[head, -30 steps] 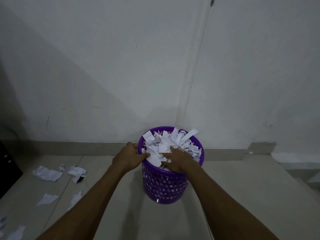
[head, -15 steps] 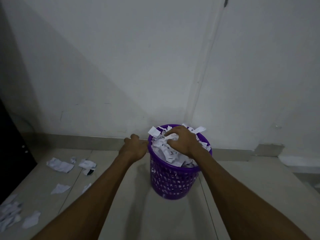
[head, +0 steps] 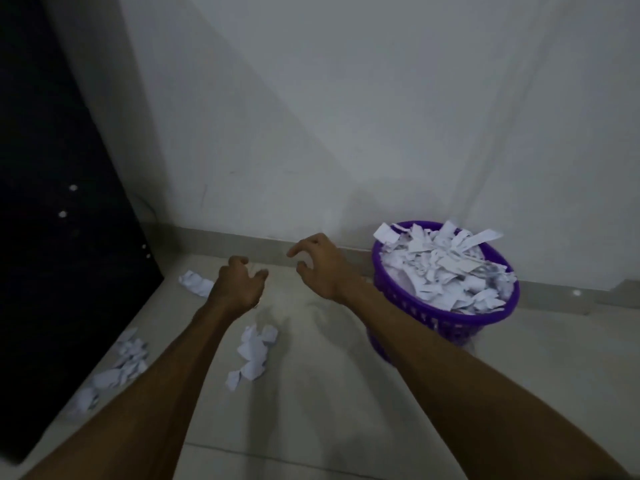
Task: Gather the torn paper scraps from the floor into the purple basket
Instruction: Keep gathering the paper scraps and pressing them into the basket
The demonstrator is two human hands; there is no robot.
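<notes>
The purple basket (head: 502, 311) stands on the floor at the right, by the wall, heaped with white paper scraps (head: 446, 268) that rise above its rim. My left hand (head: 237, 285) and my right hand (head: 320, 268) hover over the floor left of the basket, both empty with loosely curled fingers. A clump of torn scraps (head: 254, 351) lies on the tiles below my hands. One crumpled scrap (head: 195, 282) sits just left of my left hand. More scraps (head: 121, 365) are strewn along the dark cabinet at the left.
A black cabinet (head: 59, 237) fills the left side, its base touching the scrap trail. A white wall with a grey skirting (head: 214, 237) runs behind. Light floor tiles (head: 311, 393) spread between my arms.
Both hands have left the basket and moved left over the floor. The right hand no longer presses the paper heap. The view has swung left, so the basket now sits at the right.
</notes>
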